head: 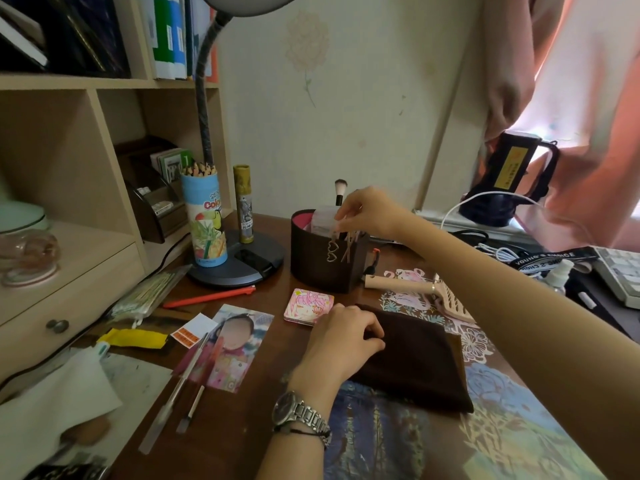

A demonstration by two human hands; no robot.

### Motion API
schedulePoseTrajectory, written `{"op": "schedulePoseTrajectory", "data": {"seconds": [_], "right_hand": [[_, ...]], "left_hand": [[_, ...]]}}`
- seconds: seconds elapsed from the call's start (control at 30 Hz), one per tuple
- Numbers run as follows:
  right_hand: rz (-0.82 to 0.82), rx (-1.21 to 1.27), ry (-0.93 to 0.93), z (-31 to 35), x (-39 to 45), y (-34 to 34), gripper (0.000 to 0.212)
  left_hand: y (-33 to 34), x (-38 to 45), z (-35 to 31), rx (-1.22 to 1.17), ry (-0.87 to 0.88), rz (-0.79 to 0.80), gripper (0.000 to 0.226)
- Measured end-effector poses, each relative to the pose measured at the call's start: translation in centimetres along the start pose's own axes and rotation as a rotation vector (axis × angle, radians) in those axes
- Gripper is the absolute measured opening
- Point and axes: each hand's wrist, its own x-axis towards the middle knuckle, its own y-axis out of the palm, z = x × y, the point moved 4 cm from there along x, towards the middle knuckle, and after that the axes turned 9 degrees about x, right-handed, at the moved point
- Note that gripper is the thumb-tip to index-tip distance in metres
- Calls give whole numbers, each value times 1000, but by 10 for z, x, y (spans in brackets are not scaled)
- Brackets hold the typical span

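The left hand (pixel 341 341) has its fingers curled over the left edge of the pouch (pixel 415 362), gripping it. Beyond it, the right hand (pixel 367 213) pinches the clips (pixel 331 252), which hang just below its fingertips against the box (pixel 311 268).

1 brown pouch (pixel 415 358) is laid on the wooden desk (pixel 273 292) under the left fingers (pixel 367 327), 1 pink compact (pixel 308 306) just beyond.
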Motion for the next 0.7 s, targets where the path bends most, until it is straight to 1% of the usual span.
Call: {"op": "schedulePoseTrajectory", "data": {"seconds": [0.07, 0.13, 0.27, 0.57, 0.7], "right_hand": [[-43, 53, -32, 2, -10, -14, 16], [-45, 101, -58, 1, -26, -28, 16], [-57, 119, -84, -13, -69, -51, 19], [-88, 225, 55, -72, -180, -82, 16], [-99, 235, 120, -99, -227, -95, 16]], "left_hand": [[0, 0, 0, 7, 5, -2, 20], [1, 1, 1, 20, 9, -4, 18], [3, 4, 1, 47, 12, -12, 14], [6, 5, -8, 140, 77, -46, 9], [17, 4, -20, 168, 134, -12, 9]]}}
